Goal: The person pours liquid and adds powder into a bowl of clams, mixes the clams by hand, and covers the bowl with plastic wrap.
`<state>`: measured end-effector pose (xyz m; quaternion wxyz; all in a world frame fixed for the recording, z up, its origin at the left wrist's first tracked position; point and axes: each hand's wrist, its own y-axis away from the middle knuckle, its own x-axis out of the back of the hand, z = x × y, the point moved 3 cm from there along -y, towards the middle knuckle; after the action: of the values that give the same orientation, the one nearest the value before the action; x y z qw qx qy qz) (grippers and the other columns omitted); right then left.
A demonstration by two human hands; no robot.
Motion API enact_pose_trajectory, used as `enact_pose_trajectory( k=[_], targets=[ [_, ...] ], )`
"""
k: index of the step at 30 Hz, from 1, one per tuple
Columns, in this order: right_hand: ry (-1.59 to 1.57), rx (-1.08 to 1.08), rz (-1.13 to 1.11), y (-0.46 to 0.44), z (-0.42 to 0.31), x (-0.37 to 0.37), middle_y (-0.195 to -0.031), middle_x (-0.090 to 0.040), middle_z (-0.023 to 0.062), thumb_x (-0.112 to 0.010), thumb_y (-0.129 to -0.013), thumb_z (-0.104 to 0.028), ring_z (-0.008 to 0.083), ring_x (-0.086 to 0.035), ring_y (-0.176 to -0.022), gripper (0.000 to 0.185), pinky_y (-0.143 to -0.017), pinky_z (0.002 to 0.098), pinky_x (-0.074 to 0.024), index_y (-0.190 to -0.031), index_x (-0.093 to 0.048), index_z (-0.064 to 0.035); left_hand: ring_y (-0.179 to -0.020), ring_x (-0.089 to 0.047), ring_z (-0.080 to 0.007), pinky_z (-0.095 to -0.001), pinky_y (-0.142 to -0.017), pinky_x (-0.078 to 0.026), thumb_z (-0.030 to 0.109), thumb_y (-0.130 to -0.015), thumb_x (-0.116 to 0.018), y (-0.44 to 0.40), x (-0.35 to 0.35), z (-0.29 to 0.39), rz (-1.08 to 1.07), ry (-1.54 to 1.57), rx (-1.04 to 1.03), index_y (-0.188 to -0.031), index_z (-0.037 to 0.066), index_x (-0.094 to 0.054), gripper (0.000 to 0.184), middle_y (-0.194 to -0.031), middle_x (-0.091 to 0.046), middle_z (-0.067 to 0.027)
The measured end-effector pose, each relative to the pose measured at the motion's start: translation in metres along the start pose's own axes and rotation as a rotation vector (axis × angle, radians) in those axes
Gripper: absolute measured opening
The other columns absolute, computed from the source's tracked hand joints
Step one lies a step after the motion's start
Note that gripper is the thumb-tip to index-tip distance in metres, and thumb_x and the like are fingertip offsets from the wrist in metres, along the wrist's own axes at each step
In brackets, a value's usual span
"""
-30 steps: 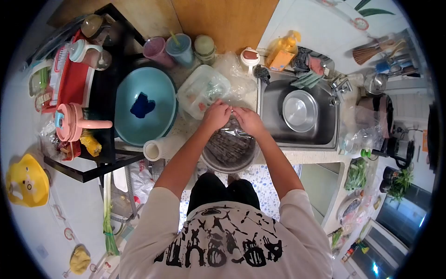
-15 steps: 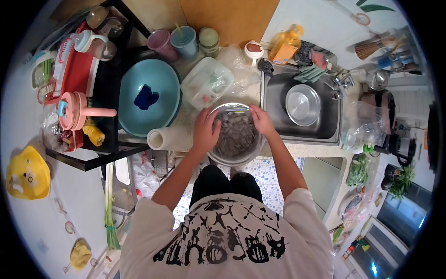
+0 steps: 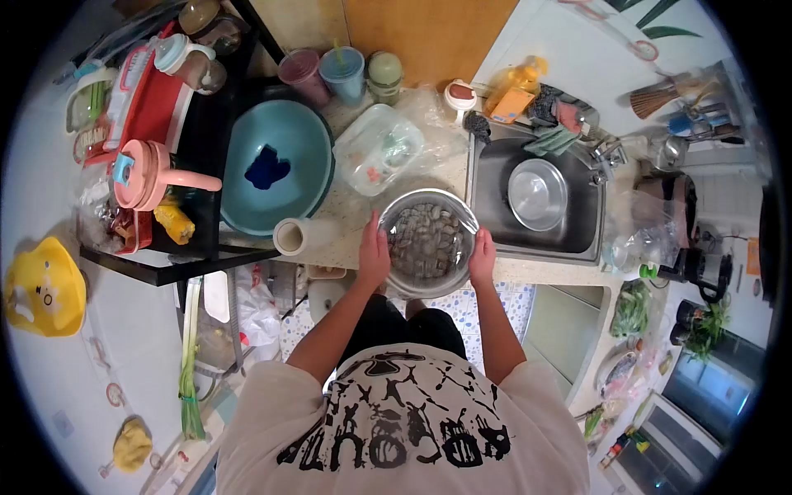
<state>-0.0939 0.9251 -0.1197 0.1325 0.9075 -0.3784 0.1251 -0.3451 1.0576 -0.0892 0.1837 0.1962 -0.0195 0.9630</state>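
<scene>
A round metal bowl point(image 3: 402, 286) of clam-like grey shellfish point(image 3: 427, 239) is held between my two hands at the counter's front edge. Its top has a glossy sheen; whether that is water or clear film I cannot tell. My left hand point(image 3: 374, 254) presses against the bowl's left side, its fingers pointing forward. On the opposite side my right hand point(image 3: 482, 259) grips the wall in the same way. Just beyond the bowl lies a clear plastic container point(image 3: 378, 148) with a little something red in it.
To the right is a steel sink point(image 3: 503, 235) with an empty metal basin point(image 3: 538, 195) in it. A blue-green tub point(image 3: 305, 206) holding a dark blue cloth and a paper roll point(image 3: 290, 237) are on the left. Cups point(image 3: 343, 74) line the back. A black rack point(image 3: 165, 272) stands far left.
My hands have shifted from the bowl's upper rim down to its two sides. The shellfish look sharper now, and the whole view has shifted slightly.
</scene>
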Motion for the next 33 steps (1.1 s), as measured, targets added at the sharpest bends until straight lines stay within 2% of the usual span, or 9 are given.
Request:
enact_pose_trajectory(
  k=[2, 5, 7, 11, 15, 18, 21, 27, 33],
  targets=[
    [0.002, -0.039, 0.033, 0.003, 0.011, 0.002, -0.096, -0.061, 0.0011, -0.041, -0.111, -0.031, 0.0101, -0.051, -0.092, 0.038, -0.085, 0.0265, -0.0431, -0.112, -0.061, 0.0018, -0.134, -0.049, -0.0388, -0.0405, -0.112, -0.038, 0.018, -0.107, -0.043, -0.005, -0.006, -0.008, 0.03, 0.073, 0.053, -0.147, -0.001, -0.044, 0.044, -0.146, -0.049, -0.0246],
    [-0.036, -0.119, -0.011, 0.003, 0.033, 0.007, -0.102, -0.067, 0.0188, -0.042, -0.107, -0.028, 0.0295, -0.062, -0.097, 0.038, -0.092, 0.0376, -0.0466, -0.118, -0.061, 0.0031, -0.125, -0.056, -0.0364, -0.0391, -0.106, -0.043, 0.018, -0.106, -0.045, -0.015, -0.011, -0.035, 0.035, 0.122, 0.174, -0.138, 0.002, -0.055, 0.037, -0.138, -0.056, -0.0211],
    [0.042, -0.069, -0.025, -0.002, 0.054, 0.015, -0.106, -0.066, 0.0195, -0.043, -0.104, -0.022, 0.0299, -0.061, -0.1, 0.034, -0.094, 0.0383, -0.0462, -0.119, -0.061, 0.0027, -0.119, -0.059, -0.0363, -0.0393, -0.103, -0.045, 0.018, -0.105, -0.048, -0.02, -0.011, -0.049, -0.013, 0.09, 0.323, -0.133, 0.003, -0.059, 0.034, -0.132, -0.059, -0.0203],
    [0.211, 0.131, 0.097, -0.009, -0.005, 0.028, -0.118, -0.063, 0.0207, -0.045, -0.099, -0.012, 0.0324, -0.06, -0.11, 0.032, -0.099, 0.0401, -0.0448, -0.123, -0.062, 0.0016, -0.112, -0.061, -0.0366, -0.0413, -0.099, -0.047, 0.02, -0.104, -0.049, -0.035, -0.003, -0.048, -0.032, -0.127, 0.099, -0.13, 0.002, -0.061, 0.034, -0.124, -0.063, -0.0205],
    [0.45, 0.496, -0.149, -0.024, -0.064, 0.006, -0.14, -0.053, 0.0242, -0.049, -0.101, -0.017, 0.0394, -0.053, -0.129, 0.043, -0.108, 0.0437, -0.0418, -0.141, -0.051, 0.0, -0.116, -0.06, -0.0376, -0.0426, -0.1, -0.047, 0.026, -0.105, -0.048, -0.045, -0.004, 0.004, -0.027, -0.131, -0.008, -0.132, 0.003, -0.06, 0.037, -0.127, -0.062, -0.0216],
    [0.479, 0.388, -0.185, -0.025, -0.067, -0.011, -0.139, -0.055, 0.0265, -0.048, -0.104, -0.027, 0.0428, -0.056, -0.123, 0.048, -0.103, 0.0466, -0.0458, -0.145, -0.047, -0.0021, -0.116, -0.061, -0.0391, -0.0428, -0.099, -0.047, 0.033, -0.107, -0.043, -0.051, -0.012, -0.005, -0.066, -0.076, 0.099, -0.132, 0.003, -0.06, 0.043, -0.124, -0.064, -0.023],
    [0.425, 0.082, -0.193, -0.029, -0.053, -0.008, -0.119, -0.064, 0.0286, -0.045, -0.106, -0.034, 0.0453, -0.063, -0.109, 0.046, -0.093, 0.0495, -0.0494, -0.14, -0.051, -0.0033, -0.11, -0.064, -0.0417, -0.044, -0.094, -0.048, 0.04, -0.108, -0.038, -0.059, -0.012, -0.017, -0.106, -0.117, 0.22, -0.125, 0.001, -0.063, 0.05, -0.113, -0.068, -0.0246],
    [0.415, 0.094, -0.147, -0.037, -0.025, 0.003, -0.083, -0.067, 0.0263, -0.043, -0.108, -0.037, 0.0478, -0.066, -0.079, 0.042, -0.07, 0.0526, -0.0495, -0.109, -0.064, -0.0008, -0.088, -0.065, -0.0422, -0.0443, -0.082, -0.049, 0.051, -0.106, -0.04, -0.068, -0.011, -0.021, -0.133, -0.082, 0.451, -0.1, -0.005, -0.068, 0.063, -0.095, -0.07, -0.0253],
    [0.086, -0.136, -0.221, -0.04, 0.001, 0.008, -0.077, -0.067, 0.0215, -0.044, -0.108, -0.038, 0.042, -0.066, -0.077, 0.047, -0.075, 0.0435, -0.051, -0.106, -0.067, 0.0022, -0.087, -0.064, -0.0394, -0.0431, -0.083, -0.048, 0.056, -0.104, -0.043, -0.073, -0.009, -0.024, -0.167, 0.012, 0.654, -0.094, -0.005, -0.07, 0.067, -0.094, -0.07, -0.0262]
  ],
)
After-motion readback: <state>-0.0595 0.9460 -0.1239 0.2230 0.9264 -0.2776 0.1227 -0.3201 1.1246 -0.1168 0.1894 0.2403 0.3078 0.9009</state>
